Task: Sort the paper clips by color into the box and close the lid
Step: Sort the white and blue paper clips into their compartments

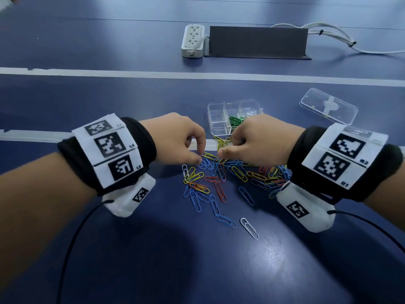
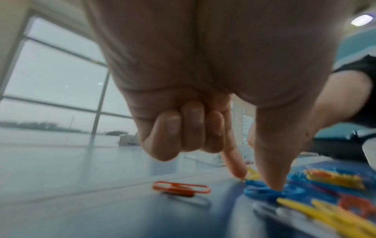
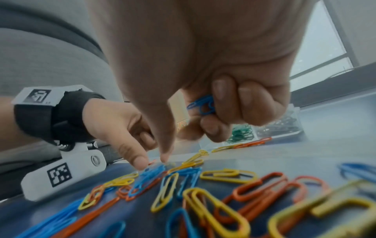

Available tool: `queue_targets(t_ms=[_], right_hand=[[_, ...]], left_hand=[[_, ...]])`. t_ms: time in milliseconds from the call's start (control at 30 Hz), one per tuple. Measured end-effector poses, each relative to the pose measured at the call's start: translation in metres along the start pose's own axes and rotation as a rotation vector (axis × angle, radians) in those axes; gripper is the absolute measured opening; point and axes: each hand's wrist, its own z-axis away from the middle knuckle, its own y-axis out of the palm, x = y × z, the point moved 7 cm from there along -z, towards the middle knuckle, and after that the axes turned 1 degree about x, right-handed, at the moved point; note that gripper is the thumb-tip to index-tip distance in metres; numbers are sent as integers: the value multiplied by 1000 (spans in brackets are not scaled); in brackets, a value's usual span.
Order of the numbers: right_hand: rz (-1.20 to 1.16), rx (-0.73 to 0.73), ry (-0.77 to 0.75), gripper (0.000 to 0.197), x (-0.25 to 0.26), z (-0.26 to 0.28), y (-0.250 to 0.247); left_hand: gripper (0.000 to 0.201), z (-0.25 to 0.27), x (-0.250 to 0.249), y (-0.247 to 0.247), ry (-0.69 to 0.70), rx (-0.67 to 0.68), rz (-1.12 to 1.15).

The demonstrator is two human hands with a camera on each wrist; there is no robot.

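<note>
A loose pile of blue, yellow and orange paper clips (image 1: 236,174) lies on the blue table. Behind it stands the clear divided box (image 1: 219,115), with green clips (image 1: 235,120) in one compartment. Its clear lid (image 1: 328,106) lies apart at the right. My left hand (image 1: 200,157) is at the pile's far edge. Its thumb presses a blue clip (image 2: 264,191), its index tip touches down beside a yellow one, and the other fingers are curled. My right hand (image 1: 226,148) holds a few blue clips (image 3: 203,105) in its curled fingers, thumb pointing down at the pile.
A single white clip (image 1: 249,228) lies nearer to me than the pile. At the back are a white power strip (image 1: 192,40), a dark flat stand (image 1: 256,41) and white cables (image 1: 339,34). White tape lines cross the table.
</note>
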Motion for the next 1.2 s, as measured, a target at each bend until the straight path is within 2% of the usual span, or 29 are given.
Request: queue_targets(t_ms=[233, 400, 533, 633, 767, 900, 1000, 1200], right_hand=[[-24, 36, -4, 16, 1, 1, 2], [-44, 99, 21, 34, -4, 0, 6], [-199, 120, 71, 24, -7, 2, 1], [-256, 134, 23, 16, -3, 3, 2], [-126, 52, -65, 28, 8, -2, 2], [-63, -10, -181, 22, 22, -4, 8], [-55, 25, -198, 21, 25, -3, 11], [-78, 1, -189, 13, 22, -4, 6]], left_hand=[[8, 1, -4, -1, 64, -25, -126], [8, 5, -3, -1, 27, -28, -49], [12, 5, -2, 0, 24, 4, 51], [21, 4, -8, 2, 57, 52, 112], [26, 3, -10, 4, 16, 81, 106], [16, 3, -8, 6, -40, 65, 87], [6, 3, -11, 6, 25, 35, 0], [22, -1, -17, 5, 116, 36, -52]])
